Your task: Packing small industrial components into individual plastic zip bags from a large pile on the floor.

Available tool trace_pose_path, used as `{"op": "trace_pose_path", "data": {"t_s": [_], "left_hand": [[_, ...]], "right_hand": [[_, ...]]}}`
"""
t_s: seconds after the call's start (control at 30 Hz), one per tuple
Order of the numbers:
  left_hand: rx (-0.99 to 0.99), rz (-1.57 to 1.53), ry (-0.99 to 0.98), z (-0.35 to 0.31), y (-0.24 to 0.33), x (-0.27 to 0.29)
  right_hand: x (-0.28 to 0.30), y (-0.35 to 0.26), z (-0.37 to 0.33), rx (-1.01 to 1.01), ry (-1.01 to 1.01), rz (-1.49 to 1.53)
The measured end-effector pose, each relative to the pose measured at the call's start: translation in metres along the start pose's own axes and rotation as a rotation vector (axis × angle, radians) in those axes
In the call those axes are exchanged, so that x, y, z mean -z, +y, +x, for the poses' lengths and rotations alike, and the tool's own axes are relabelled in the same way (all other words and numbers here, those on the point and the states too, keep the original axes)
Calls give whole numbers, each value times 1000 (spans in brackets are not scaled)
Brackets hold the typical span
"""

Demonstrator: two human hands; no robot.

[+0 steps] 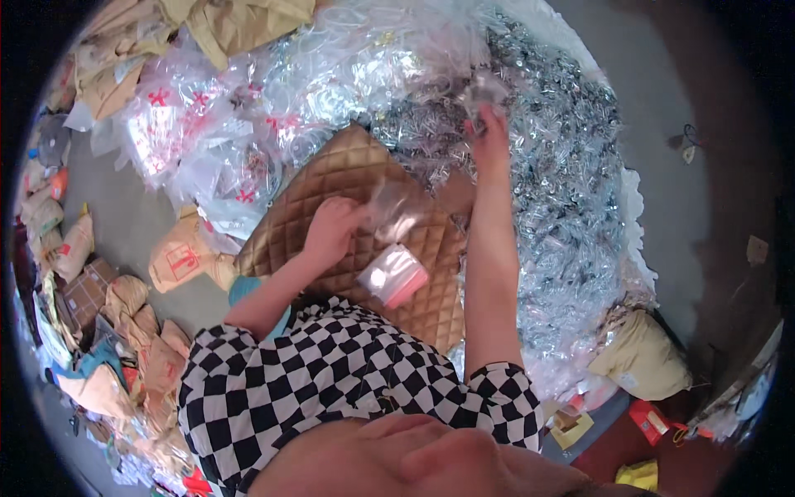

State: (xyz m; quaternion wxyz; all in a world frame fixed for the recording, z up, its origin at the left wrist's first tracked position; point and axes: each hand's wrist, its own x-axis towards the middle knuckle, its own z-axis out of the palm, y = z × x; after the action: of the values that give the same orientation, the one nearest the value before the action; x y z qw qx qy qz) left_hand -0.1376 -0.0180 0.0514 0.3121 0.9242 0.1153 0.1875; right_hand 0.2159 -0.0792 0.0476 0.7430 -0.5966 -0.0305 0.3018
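Observation:
My left hand [334,229] is closed at the edge of a clear plastic bag [396,211], blurred and seemingly unfilled, above a brown quilted cloth [323,178] over my lap. Just below that bag lies a stack of clear plastic bags [389,273] with a pink-red edge. Stretched far forward, my right hand [490,137] reaches over a large heap of small shiny clear-and-dark pieces [563,166]. Its fingers are closed around a small clear piece [487,89], smeared by motion; its exact kind cannot be made out.
Filled clear bags with red marks [178,108] are piled at the far left, beside brown paper sacks [240,25]. More sacks and cartons [87,290] crowd the left side. A tied beige sack [642,352] stands at the right, near a red box [648,421] on the floor.

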Motion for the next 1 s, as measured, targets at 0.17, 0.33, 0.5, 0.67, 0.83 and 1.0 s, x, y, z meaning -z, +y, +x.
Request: {"op": "trace_pose_path", "data": {"t_s": [0.17,0.33,0.5,0.67,0.83,1.0], "left_hand": [[321,-270,-357,1,16,4],[167,-294,-391,-1,37,-17],[28,-272,-101,-16,28,-23],[21,-275,-208,-26,43,-16],[-89,-252,-184,-29,69,-30],[-101,-174,-236,-29,100,-39]], "right_hand": [[55,-37,-77,-115,-108,138],[68,-36,-130,-90,-115,68],[105,-11,-193,-56,378,66],[163,41,-279,-256,249,153],[221,49,-327,31,248,-395],[239,-28,-305,404,293,-1725]]}}
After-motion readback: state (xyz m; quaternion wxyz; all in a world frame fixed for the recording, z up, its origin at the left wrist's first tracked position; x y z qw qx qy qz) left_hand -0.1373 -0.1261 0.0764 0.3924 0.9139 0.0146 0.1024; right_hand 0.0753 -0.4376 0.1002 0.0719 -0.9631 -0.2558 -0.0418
